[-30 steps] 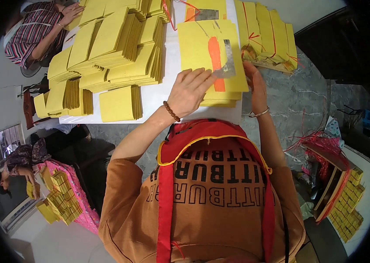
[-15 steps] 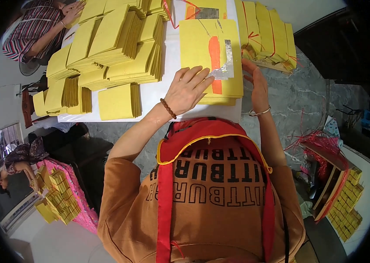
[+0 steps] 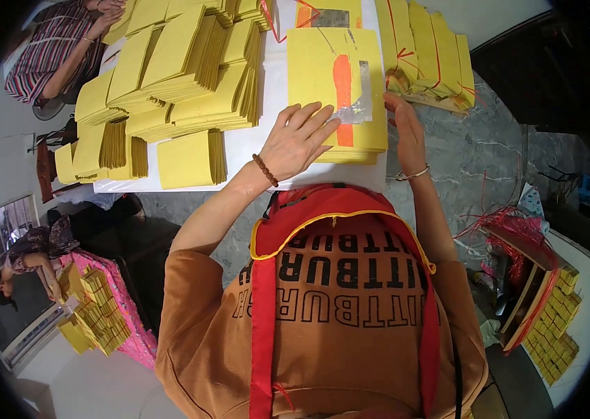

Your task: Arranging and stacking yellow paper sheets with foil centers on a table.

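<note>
In front of me on the table lies a squared stack of yellow paper sheets (image 3: 312, 63), its top sheet bearing an orange strip (image 3: 342, 73) and a silver foil patch (image 3: 359, 112). My left hand (image 3: 298, 143) rests flat at the stack's near left part, fingers stretched over the paper toward the foil. Along the right edge of the stack stands my right hand (image 3: 407, 136), fingers extended and palm turned toward the paper; it holds nothing. Whether its fingertips touch the sheets I cannot tell.
Folded yellow paper bundles (image 3: 176, 63) pile up at the left of the white-covered table (image 3: 274, 77). Red-tied bundles (image 3: 424, 49) stand at the far right. A co-worker's hand (image 3: 103, 21) is at far left; another person (image 3: 37, 255) works at a pink-covered table (image 3: 138, 339).
Both my hands have shifted only slightly, staying at the stack. The co-worker's hands at the far left have moved a little to the left and away.
</note>
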A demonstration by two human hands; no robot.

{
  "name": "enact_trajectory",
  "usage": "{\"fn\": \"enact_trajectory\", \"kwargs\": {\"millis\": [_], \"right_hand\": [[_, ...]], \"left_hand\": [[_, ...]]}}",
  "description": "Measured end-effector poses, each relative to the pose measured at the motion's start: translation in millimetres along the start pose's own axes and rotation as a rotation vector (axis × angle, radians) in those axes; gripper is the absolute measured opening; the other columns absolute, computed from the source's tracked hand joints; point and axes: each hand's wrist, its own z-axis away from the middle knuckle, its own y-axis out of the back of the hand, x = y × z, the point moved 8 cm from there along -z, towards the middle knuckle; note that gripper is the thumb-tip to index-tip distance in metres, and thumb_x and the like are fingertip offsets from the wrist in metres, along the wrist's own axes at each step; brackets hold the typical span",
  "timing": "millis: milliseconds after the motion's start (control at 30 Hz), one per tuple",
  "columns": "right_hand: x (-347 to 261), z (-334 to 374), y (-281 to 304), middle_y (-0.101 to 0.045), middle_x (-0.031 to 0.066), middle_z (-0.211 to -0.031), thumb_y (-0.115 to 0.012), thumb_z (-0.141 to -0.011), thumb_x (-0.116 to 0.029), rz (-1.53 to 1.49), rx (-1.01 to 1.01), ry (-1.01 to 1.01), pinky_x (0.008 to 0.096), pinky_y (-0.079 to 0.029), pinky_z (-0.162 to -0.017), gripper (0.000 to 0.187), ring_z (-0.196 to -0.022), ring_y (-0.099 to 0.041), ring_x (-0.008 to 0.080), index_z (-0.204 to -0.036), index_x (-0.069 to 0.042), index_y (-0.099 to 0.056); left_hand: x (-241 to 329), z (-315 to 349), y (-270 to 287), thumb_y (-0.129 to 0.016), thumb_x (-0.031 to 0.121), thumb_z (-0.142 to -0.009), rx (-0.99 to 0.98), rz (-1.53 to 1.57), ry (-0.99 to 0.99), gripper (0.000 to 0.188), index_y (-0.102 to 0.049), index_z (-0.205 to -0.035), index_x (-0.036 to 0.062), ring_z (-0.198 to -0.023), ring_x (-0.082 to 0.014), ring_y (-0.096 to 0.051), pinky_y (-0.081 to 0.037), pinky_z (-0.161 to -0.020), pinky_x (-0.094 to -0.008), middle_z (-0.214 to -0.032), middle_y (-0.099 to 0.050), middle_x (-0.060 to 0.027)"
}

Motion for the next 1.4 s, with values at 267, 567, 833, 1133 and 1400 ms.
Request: {"fn": "enact_trajectory", "kwargs": {"millis": [267,567,833,1133,1400], "right_hand": [[-4,1,-2,-0.053,0.0119,-0.120,-0.040,-0.097,-0.022,-0.002,-0.009,-0.008,0.0303,-0.033,-0.099,0.033,-0.114,-0.048,0.0206,-0.111,0.001,-0.058],[-42,3,-13,-0.050,0.0139,-0.126,-0.042,-0.095,-0.019,0.021,-0.058,0.129,0.0310,-0.033,-0.100,0.030,-0.118,-0.045,0.0220,-0.113,0.000,-0.057],[-77,29,-81,-0.049,0.0133,-0.126,-0.058,-0.084,-0.012,0.242,-0.287,0.436,0.0373,-0.034,-0.101,0.028,-0.120,-0.044,0.0303,-0.110,-0.003,-0.059],[-60,17,-54,-0.059,0.0105,-0.106,-0.054,-0.086,-0.004,0.064,-0.131,0.372,0.0276,-0.044,-0.082,0.022,-0.098,-0.056,0.0194,-0.107,-0.004,-0.061],[0,12,0,-0.060,0.0049,-0.107,-0.053,-0.087,-0.006,-0.039,0.012,-0.006,0.0208,-0.043,-0.073,0.023,-0.084,-0.052,0.0090,-0.109,-0.005,-0.060]], "left_hand": [[-2,-1,8,-0.059,0.030,-0.082,0.085,0.071,0.061,0.048,-0.050,-0.125,0.0076,-0.121,-0.0301,-0.039,-0.030,-0.098,-0.0429,-0.132,-0.044,-0.0118],[-12,-5,11,-0.058,0.027,-0.084,0.171,0.080,0.256,0.039,-0.056,-0.116,0.0062,-0.105,-0.0314,-0.046,-0.036,-0.089,-0.0412,-0.122,-0.050,-0.0138],[-63,-22,1,-0.059,0.027,-0.088,0.265,1.190,0.803,0.028,-0.061,-0.089,-0.0007,-0.056,-0.0093,-0.046,-0.038,-0.052,-0.0267,-0.060,-0.051,-0.0009],[-73,-22,-17,-0.060,0.017,-0.087,0.447,1.354,0.765,0.021,-0.058,-0.096,-0.0015,-0.055,-0.0038,-0.042,-0.034,-0.048,-0.0202,-0.067,-0.055,0.0013],[-72,-24,-14,-0.051,0.023,-0.092,0.392,1.253,0.792,0.028,-0.057,-0.101,-0.0032,-0.069,-0.0068,-0.045,-0.039,-0.061,-0.0228,-0.077,-0.056,-0.0011]]}}
